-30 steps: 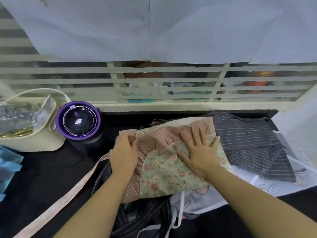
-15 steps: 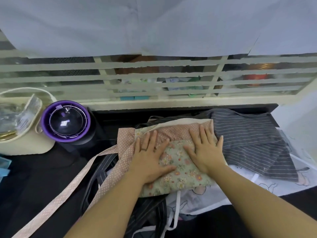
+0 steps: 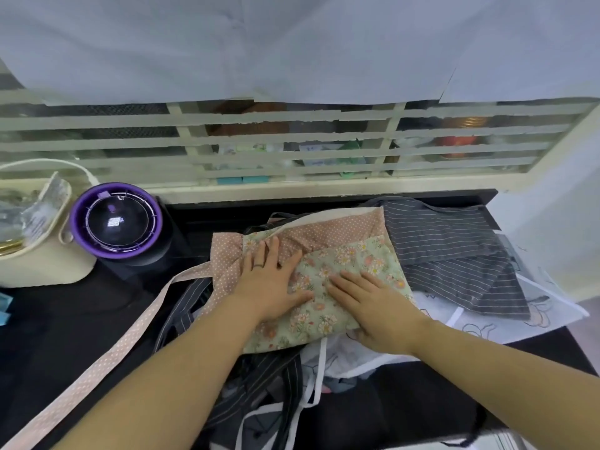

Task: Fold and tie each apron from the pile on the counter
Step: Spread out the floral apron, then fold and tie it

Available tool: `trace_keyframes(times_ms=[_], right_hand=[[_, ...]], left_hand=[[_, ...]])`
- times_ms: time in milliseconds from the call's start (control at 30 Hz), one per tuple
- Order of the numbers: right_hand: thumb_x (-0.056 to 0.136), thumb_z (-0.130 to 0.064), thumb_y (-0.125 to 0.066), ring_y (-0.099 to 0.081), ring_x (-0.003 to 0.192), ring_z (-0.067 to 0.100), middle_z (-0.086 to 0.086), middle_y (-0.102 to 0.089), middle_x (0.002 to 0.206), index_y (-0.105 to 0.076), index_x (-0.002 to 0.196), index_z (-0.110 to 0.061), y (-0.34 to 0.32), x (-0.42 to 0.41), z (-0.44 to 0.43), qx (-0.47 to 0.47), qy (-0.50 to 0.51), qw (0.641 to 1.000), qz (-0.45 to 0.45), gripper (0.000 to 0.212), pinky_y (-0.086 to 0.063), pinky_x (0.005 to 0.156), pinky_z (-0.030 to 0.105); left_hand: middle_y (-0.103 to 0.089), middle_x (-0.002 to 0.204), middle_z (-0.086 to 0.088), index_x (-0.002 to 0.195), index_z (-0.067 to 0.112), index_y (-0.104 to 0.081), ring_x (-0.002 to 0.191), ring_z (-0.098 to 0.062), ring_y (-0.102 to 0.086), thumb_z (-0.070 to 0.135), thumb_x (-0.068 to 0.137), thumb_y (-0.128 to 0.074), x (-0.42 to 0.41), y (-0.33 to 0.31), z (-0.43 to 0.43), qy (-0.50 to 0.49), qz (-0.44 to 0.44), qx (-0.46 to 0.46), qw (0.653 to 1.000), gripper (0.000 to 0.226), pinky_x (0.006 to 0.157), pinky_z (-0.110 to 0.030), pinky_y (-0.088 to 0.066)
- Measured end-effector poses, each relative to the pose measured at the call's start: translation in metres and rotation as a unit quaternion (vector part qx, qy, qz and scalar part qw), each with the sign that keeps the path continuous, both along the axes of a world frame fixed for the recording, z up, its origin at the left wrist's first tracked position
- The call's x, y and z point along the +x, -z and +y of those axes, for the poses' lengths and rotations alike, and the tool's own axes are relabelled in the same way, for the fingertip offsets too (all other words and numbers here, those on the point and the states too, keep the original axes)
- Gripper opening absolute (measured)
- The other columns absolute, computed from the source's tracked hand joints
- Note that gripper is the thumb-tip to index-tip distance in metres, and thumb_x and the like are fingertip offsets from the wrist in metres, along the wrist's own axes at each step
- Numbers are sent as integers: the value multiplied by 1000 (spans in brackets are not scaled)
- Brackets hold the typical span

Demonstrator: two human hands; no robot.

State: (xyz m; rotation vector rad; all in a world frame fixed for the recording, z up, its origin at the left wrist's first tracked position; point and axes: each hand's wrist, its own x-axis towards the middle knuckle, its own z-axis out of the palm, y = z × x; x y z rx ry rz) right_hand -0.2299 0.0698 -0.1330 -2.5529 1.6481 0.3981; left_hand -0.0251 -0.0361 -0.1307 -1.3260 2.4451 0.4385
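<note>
Floral apron (image 3: 367, 264), green with a pink dotted border, lies folded into a thick packet at the middle of the black counter (image 3: 65, 319), on top of the other aprons of the pile. Our left hand (image 3: 269, 287) lies flat on its 9 o'clock part, with the fingers straight and a little spread, holding nothing. Our right hand (image 3: 373, 306) lies flat on its 5 o'clock corner, with the fingers straight and close together, also holding nothing.

We judge that the folding of this apron is nearly done and that we are pressing the packet flat. The tying is not yet done: the pink dotted strap (image 3: 130, 336) runs loose from the packet toward 8 o'clock. The next move, we think, calls for one hand to hold the packet down while the other takes this strap and winds it around. A grey striped apron (image 3: 454, 254) touches the packet at 3 o'clock, and a dark striped one (image 3: 259, 384) lies under it at 6 o'clock. The strap should not catch them.
</note>
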Motion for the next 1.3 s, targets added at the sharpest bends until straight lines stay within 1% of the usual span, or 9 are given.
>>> trace_keyframes(times_ms=[167, 267, 333, 433, 567, 700, 900, 1067, 1300], right_hand=[[56, -48, -86, -55, 123, 30, 14, -54, 137, -53, 134, -5, -2, 9, -1, 3, 23, 1000, 17, 95, -47, 97, 44], [94, -39, -53, -12, 147, 22, 7, -8, 160, -10, 152, -13, -20, 1, -5, 47, -14, 999, 3, 77, -10, 118, 34], [99, -45, -37, -2, 148, 16, 2, 3, 161, -2, 153, -18, -31, 3, -5, 89, 11, 996, -11, 70, 0, 117, 27], [98, -45, -37, -5, 148, 17, 2, -3, 161, -5, 153, -17, -34, 11, -2, 76, 16, 997, 1, 70, -3, 118, 31], [86, -38, -58, -27, 142, 28, 11, -25, 155, -24, 150, -10, -27, 23, 2, 24, 34, 999, 9, 77, -24, 116, 41], [43, -19, -90, -66, 95, 28, 10, -67, 110, -65, 115, -7, -12, 32, 3, -38, 69, 997, 13, 77, -57, 76, 39], [89, -12, -58, -41, 130, 28, 10, -40, 144, -32, 143, -8, -17, 31, -6, -42, 67, 996, 29, 60, -39, 104, 39], [87, -2, -50, -55, 106, 26, 5, -55, 120, -45, 128, -12, -54, 31, -13, -36, 77, 996, 41, 43, -46, 69, 34], [89, -4, -47, -60, 95, 23, 4, -61, 112, -51, 121, -16, -132, 40, -3, -33, 83, 995, 48, 35, -39, 63, 32]], left_hand=[[20, 158, -3, 153, 22, 7, 145, -21, 21, 72, 86, -17, -1, -8, 58, 81, 74, -88, 990, 87, 116, -38, 14], [15, 160, 1, 153, 20, 4, 147, -15, 12, 64, 92, -23, 5, 2, 77, 76, 67, -72, 992, 80, 118, -35, 6], [14, 160, 1, 153, 19, 1, 148, -14, 6, 54, 98, -30, 11, 3, 77, 56, 74, -68, 993, 73, 118, -36, -2], [15, 160, 3, 154, 21, -1, 148, -15, -2, 44, 99, -34, 18, 0, 76, 74, 66, -63, 993, 68, 117, -44, -15], [12, 160, 6, 154, 24, -4, 147, -13, -5, 63, 93, -34, 21, -3, 69, 87, 71, -33, 993, 78, 118, -39, -16], [2, 161, 3, 154, 20, -9, 147, -14, -8, 62, 94, -32, 16, -4, 67, 80, 86, -60, 991, 77, 118, -33, -16], [-10, 161, -2, 152, 17, -15, 144, -18, -24, 49, 90, -42, 5, -8, 69, 64, 69, -85, 992, 75, 113, -36, -29], [-15, 159, 9, 153, 26, -13, 141, -18, -29, 74, 84, -39, 11, -36, 68, 19, 106, -43, 993, 88, 108, -36, -32], [-27, 155, 8, 152, 30, -17, 136, -19, -36, 26, 99, -36, 23, -104, 68, 35, 119, -65, 990, 56, 108, -35, -32]])
